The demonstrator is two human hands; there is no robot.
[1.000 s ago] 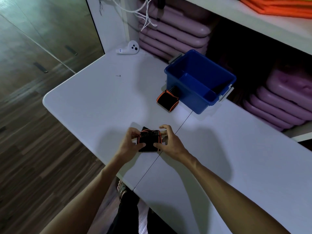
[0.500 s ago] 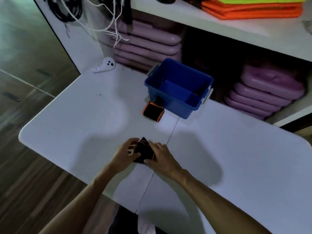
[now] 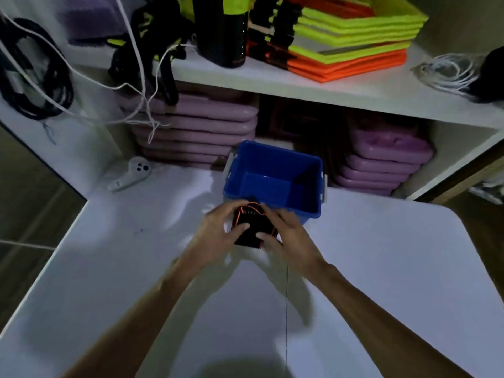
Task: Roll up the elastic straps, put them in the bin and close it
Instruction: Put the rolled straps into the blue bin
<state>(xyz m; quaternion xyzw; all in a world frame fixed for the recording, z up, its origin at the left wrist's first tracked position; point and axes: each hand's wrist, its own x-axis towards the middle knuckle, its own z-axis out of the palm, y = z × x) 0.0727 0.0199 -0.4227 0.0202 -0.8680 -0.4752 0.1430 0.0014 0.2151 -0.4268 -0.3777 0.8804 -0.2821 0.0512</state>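
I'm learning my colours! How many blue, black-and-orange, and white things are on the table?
Blue: 1, the open bin.
Black and orange: 1, the rolled strap, held by the left hand and the right hand in front of the bin.
White: 1, the controller at the table's back left.
Total: 3 in view.

Single head view, forward and down (close) over the table point(image 3: 381, 268).

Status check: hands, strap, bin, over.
Both hands, left and right, grip the rolled strap. Strap just short of the bin's near rim. Bin open, looks empty; no lid seen. Nothing in the way.
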